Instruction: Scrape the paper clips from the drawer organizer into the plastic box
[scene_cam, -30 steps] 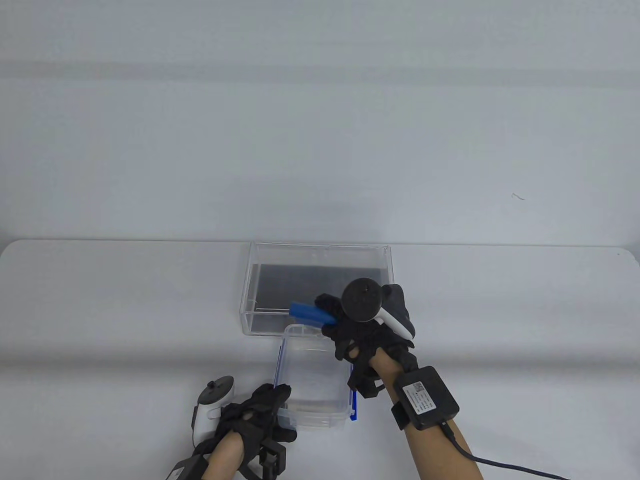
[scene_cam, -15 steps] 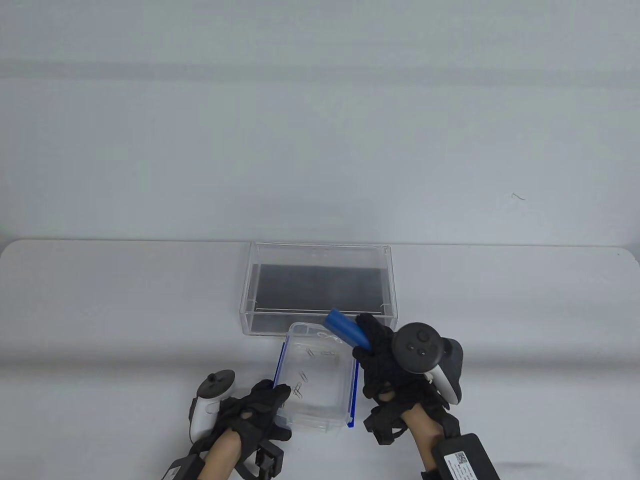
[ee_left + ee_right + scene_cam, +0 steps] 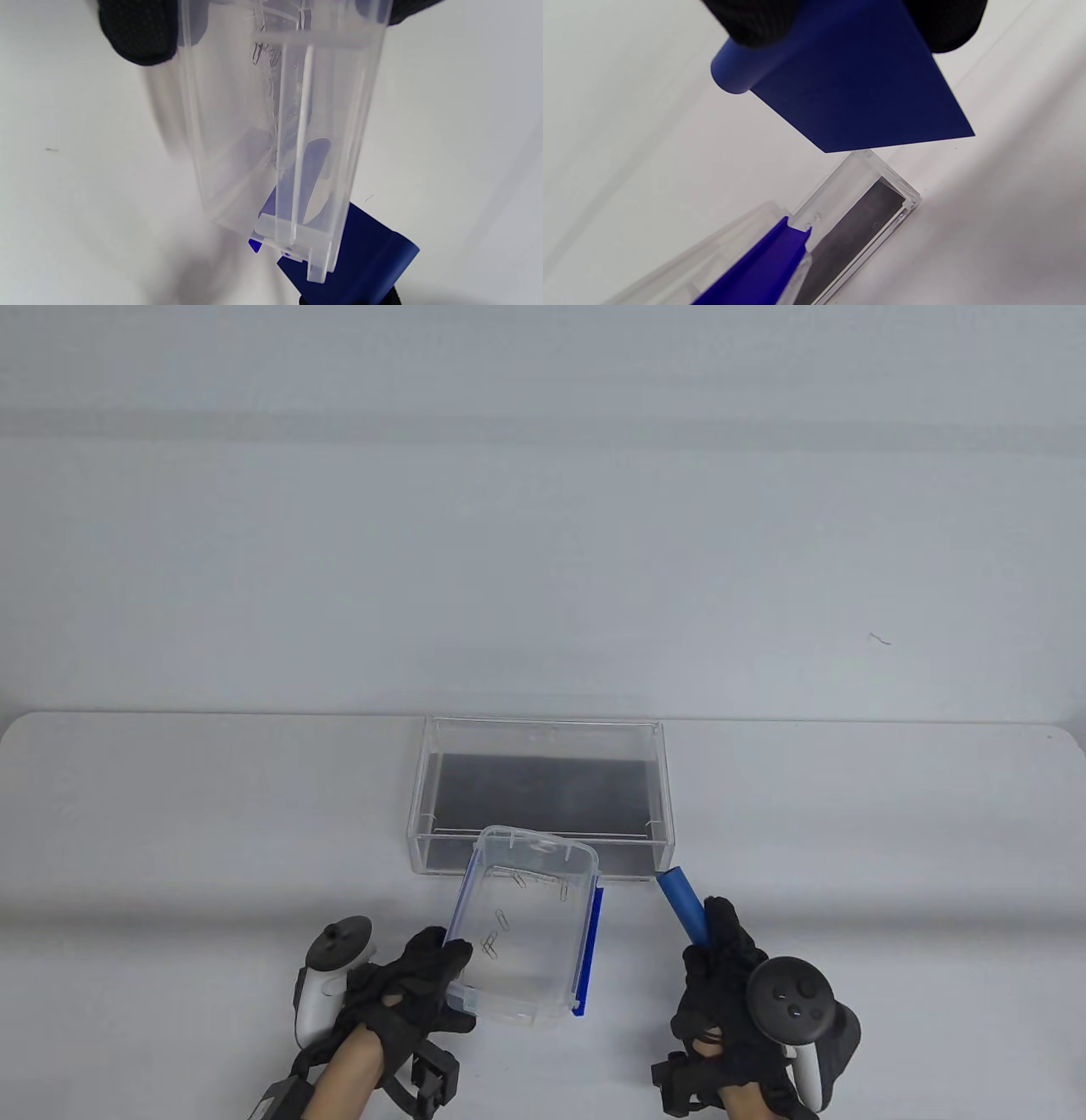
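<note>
Gripping the plastic box [image 3: 526,933] at its near-left corner, your left hand [image 3: 416,993] tilts it so the paper clips [image 3: 509,903] stay inside, while your right hand [image 3: 730,984] clutches the blue scraper [image 3: 685,906] clear of the drawer organizer [image 3: 543,793] along the table's [image 3: 170,831] far edge.

Tabletop [image 3: 212,831]: white, bearing two containers.
Drawer organizer [image 3: 543,746]: clear, dark-floored, at back.
Plastic box [image 3: 526,937]: just in front of it.

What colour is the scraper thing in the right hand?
Blue; the scraper shows best in the right wrist view.
</note>
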A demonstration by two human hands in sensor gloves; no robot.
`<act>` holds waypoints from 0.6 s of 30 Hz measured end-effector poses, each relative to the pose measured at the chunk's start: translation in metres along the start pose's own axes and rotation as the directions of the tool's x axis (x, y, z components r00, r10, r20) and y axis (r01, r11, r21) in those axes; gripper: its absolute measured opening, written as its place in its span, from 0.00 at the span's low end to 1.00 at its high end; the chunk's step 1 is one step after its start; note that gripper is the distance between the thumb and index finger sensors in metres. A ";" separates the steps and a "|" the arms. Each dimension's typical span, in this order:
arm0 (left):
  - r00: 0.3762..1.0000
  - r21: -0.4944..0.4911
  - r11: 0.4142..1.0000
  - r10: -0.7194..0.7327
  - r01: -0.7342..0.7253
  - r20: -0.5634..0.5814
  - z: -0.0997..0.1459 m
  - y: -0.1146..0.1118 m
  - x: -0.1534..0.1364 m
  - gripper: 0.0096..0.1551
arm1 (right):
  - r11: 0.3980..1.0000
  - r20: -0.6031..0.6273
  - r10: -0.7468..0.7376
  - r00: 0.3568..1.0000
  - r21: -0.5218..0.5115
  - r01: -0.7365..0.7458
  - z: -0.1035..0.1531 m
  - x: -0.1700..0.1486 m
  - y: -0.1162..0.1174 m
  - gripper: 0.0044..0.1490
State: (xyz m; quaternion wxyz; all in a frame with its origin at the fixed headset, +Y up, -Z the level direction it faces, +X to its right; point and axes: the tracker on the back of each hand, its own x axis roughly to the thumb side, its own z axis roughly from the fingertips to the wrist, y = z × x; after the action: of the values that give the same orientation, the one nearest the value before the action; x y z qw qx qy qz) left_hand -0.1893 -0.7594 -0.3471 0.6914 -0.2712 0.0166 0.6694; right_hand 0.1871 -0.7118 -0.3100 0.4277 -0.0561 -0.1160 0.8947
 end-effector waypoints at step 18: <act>0.983 0.374 0.923 0.024 -0.092 0.182 0.061 0.113 0.031 0.48 | 0.999 -0.032 0.031 0.999 0.040 -0.029 0.002 -0.020 0.000 0.40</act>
State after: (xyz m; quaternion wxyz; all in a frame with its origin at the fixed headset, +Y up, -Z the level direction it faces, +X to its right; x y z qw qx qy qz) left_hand -0.3121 -0.7122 -0.3471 0.7096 -0.0718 0.0941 0.6946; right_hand 0.1993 -0.7280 -0.3080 0.4171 -0.0637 -0.0905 0.9021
